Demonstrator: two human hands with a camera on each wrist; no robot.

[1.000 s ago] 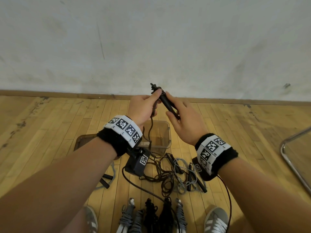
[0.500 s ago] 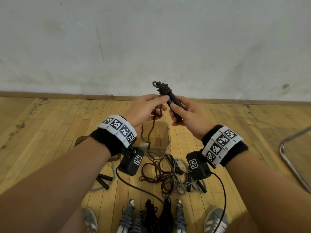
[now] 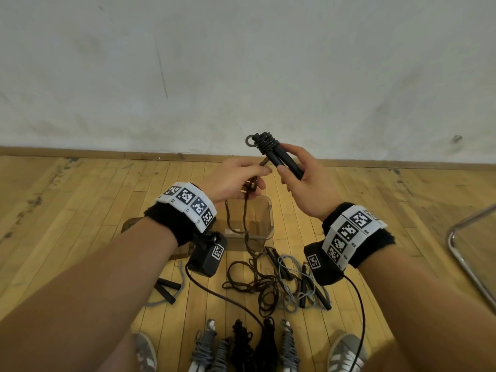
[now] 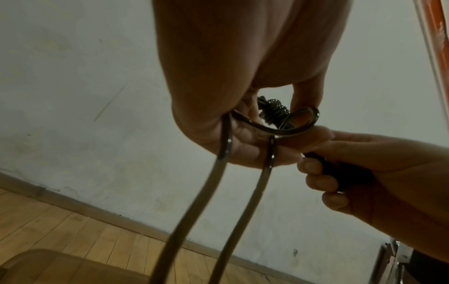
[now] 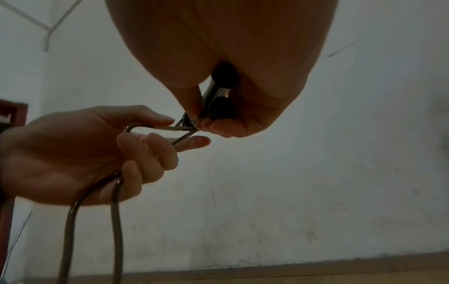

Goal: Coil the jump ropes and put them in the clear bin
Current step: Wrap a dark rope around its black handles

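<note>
Black jump-rope handles (image 3: 285, 162), two, side by side, held up in front of the wall: right hand (image 3: 303, 183) grips them, fingers (image 4: 316, 169) curled round the lower shafts, thumb on top. Several turns of dark cord (image 3: 264, 143) are wound round the upper ends, with a small loop sticking out at the tip.

Left hand (image 3: 236, 181), just beside the right: thumb and forefinger pinch a bend of the same cord, the other fingers (image 5: 145, 151) curled over it. Two strands hang from this hand down to the floor.

Clear bin (image 3: 269, 221), on the wooden floor directly below the hands; the hanging strands pass in front of it. Contents cannot be told.

Loose ropes (image 3: 281, 280), dark and grey, tangled on the floor near the bin, with black handles among them.

Coiled ropes (image 3: 241, 345), a row of grey and black bundles, between two grey shoes (image 3: 346, 353) at the bottom edge.

Metal chair frame (image 3: 467, 264), far right.
</note>
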